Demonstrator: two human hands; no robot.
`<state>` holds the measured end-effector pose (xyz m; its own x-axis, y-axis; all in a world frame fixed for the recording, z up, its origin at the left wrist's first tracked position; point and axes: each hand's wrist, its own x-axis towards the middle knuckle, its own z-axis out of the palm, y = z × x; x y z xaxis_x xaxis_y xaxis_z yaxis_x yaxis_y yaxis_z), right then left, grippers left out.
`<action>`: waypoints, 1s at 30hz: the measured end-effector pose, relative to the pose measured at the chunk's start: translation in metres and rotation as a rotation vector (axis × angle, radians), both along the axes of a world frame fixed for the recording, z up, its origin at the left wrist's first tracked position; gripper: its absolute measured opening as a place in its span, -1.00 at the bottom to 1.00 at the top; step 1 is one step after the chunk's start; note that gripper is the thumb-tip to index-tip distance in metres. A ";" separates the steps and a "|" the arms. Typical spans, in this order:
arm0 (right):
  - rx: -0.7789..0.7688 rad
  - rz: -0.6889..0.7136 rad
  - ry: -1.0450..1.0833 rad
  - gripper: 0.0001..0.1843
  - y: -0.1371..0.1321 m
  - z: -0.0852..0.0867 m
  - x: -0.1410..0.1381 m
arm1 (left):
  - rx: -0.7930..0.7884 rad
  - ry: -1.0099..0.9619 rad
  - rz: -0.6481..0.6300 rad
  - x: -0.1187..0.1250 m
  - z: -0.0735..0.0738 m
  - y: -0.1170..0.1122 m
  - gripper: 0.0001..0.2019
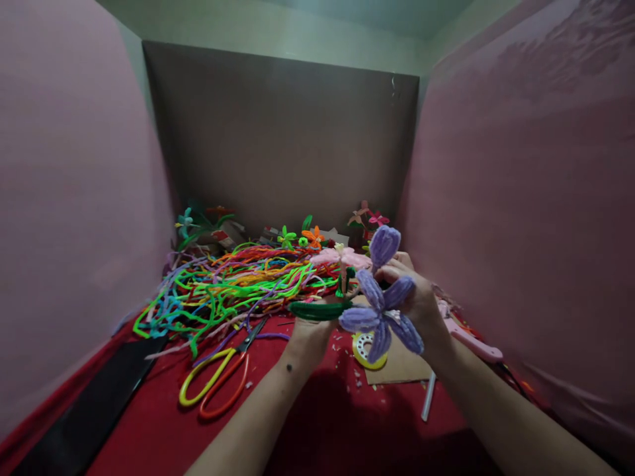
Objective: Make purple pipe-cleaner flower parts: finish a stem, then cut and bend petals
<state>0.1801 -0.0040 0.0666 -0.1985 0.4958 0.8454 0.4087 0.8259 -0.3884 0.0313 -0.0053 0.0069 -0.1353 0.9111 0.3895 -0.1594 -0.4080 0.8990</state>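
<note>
Between my hands is a spray of pipe-cleaner flowers, raised above the table. It has a purple five-petal flower (380, 313), a purple bud (385, 246), a pale pink flower (331, 258) and a dark green leaf (320, 311). My left hand (313, 336) is closed round the lower stems, its fingertips mostly hidden by the leaf. On the other side, my right hand (414, 284) has bent fingers gripping the spray just behind the purple flower and bud. The petals cover part of that grip.
A heap of colourful pipe cleaners (248, 281) spreads behind my hands. Scissors (218, 380) lie left on the red cloth (317, 430). A yellow tape roll (370, 350), brown cardboard (397, 363), a pink glue gun (473, 340) and a glue stick (428, 396) sit right. Pink sheets flank both sides.
</note>
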 end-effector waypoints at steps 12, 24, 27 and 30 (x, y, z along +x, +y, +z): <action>-0.086 0.098 0.001 -0.83 0.012 -0.001 -0.002 | -0.022 0.004 -0.067 -0.005 -0.005 0.002 -0.80; -0.516 0.478 0.346 -0.81 0.056 0.018 0.048 | -0.129 -0.083 -0.168 -0.002 -0.012 0.008 -0.79; -0.527 0.527 0.308 -0.77 0.044 0.032 0.055 | -0.143 -0.069 -0.155 -0.002 -0.017 0.010 -0.81; -0.475 0.453 0.164 -0.72 0.033 0.038 0.053 | -0.151 -0.043 -0.137 -0.002 -0.017 0.009 -0.87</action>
